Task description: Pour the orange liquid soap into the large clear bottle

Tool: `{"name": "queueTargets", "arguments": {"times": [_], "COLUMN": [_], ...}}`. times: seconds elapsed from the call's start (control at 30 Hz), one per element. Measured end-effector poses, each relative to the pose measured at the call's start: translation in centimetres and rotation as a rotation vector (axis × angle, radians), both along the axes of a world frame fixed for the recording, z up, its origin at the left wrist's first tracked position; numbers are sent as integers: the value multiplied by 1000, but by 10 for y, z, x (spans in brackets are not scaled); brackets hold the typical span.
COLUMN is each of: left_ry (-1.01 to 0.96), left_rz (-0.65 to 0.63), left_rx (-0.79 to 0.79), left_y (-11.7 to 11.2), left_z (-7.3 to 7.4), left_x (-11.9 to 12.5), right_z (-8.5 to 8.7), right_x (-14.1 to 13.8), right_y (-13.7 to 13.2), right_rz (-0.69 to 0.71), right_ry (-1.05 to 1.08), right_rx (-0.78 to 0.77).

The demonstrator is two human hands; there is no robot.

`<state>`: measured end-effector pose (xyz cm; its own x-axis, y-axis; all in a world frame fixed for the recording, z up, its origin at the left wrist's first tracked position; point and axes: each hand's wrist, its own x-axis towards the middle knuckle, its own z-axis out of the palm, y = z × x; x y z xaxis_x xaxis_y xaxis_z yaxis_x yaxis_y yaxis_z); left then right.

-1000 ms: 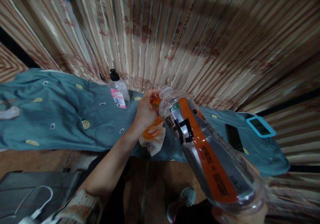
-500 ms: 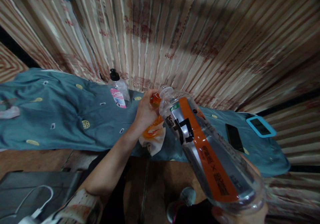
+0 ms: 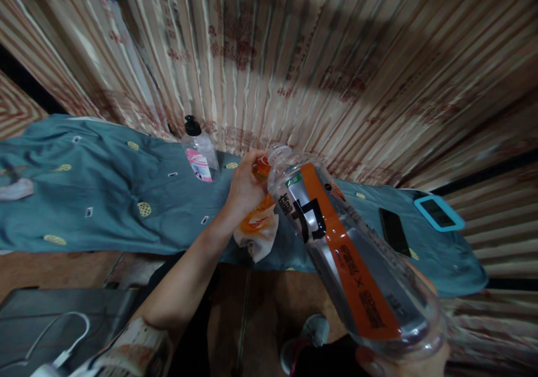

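My right hand (image 3: 403, 360) grips a large clear plastic bottle (image 3: 336, 237) near its base. An orange and silver label runs along the bottle, which is tilted with its open mouth up and to the left. At that mouth, my left hand (image 3: 247, 181) is closed around the top of an orange see-through container (image 3: 260, 220). Its lower part looks white and crumpled, and I cannot make out its exact kind. The two openings are close together; whether they touch is hidden. A clear pump bottle (image 3: 200, 156) with a black top and pink label stands left of my left hand.
A teal patterned cloth (image 3: 109, 186) covers the narrow surface. On its right lie a black phone (image 3: 394, 231) and a blue-framed device (image 3: 439, 213). Pleated curtain (image 3: 269, 57) hangs behind. At lower left is a dark surface with a white cable (image 3: 82, 324).
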<state>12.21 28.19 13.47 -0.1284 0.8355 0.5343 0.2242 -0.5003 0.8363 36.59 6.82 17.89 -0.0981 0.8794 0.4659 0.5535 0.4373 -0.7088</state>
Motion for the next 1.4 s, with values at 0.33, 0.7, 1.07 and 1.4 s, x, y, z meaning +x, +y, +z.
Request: {"name": "queueTargets", "arguments": {"times": [0.33,0.7,1.07,1.4], "left_ry": [7,-12,-19,-10], "left_rz": [23,-7,2,4], "left_rx": [7,5,-21,-16], "left_y": [1,1,0,-1], "left_z": [-1,0,1,3], "left_x": [0,1,1,0], "right_z": [0,-1,1,-1], "right_x": [-2,4,4,3], "right_y": [-1,4,3,-1], "right_rz": [7,5,12,8], "right_ry": [1,-146,-124,-35], "right_rx": [-15,87,85,-11]}}
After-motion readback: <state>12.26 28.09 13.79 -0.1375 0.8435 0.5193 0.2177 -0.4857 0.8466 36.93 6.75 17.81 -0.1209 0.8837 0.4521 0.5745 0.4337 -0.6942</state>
